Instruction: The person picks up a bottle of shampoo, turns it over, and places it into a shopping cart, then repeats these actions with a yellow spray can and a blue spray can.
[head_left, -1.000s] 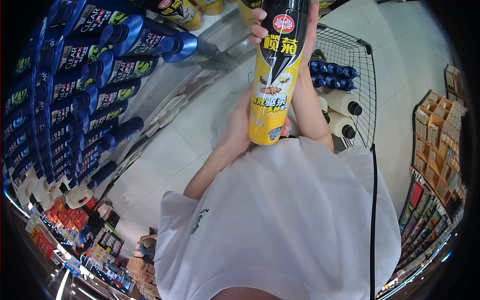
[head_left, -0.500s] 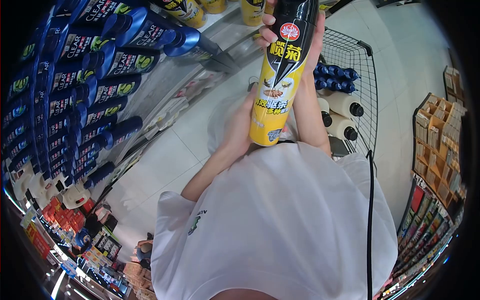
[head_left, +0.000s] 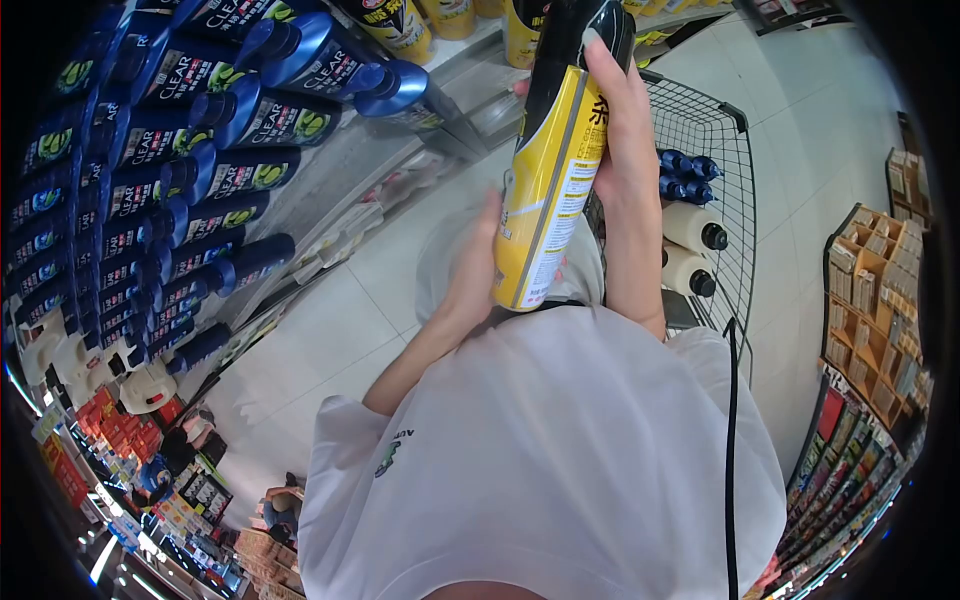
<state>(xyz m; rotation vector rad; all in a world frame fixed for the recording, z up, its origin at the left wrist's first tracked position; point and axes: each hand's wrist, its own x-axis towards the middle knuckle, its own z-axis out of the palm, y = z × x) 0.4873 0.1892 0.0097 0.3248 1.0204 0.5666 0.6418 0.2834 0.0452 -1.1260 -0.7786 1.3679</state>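
Observation:
A yellow and black insecticide spray can (head_left: 548, 200) is held in front of my white shirt, its black top pointing away from me. The side facing me carries a column of fine print. My right hand (head_left: 628, 140) is closed around its upper part, with the thumb lying along the black section. My left hand (head_left: 478, 260) cups the lower part from the left; most of its fingers are hidden behind the can.
Blue shampoo bottles (head_left: 255, 118) fill the shelf on the left. More yellow spray cans (head_left: 395, 30) stand on the shelf ahead. A wire shopping cart (head_left: 745, 180) at the right carries cream bottles (head_left: 690, 228) and blue bottles (head_left: 688, 165). Wooden display racks (head_left: 870, 290) stand farther right.
The spray can has turned about its length, from the front with its insect pictures to the printed side. My right thumb now shows on top. The view has shifted slightly.

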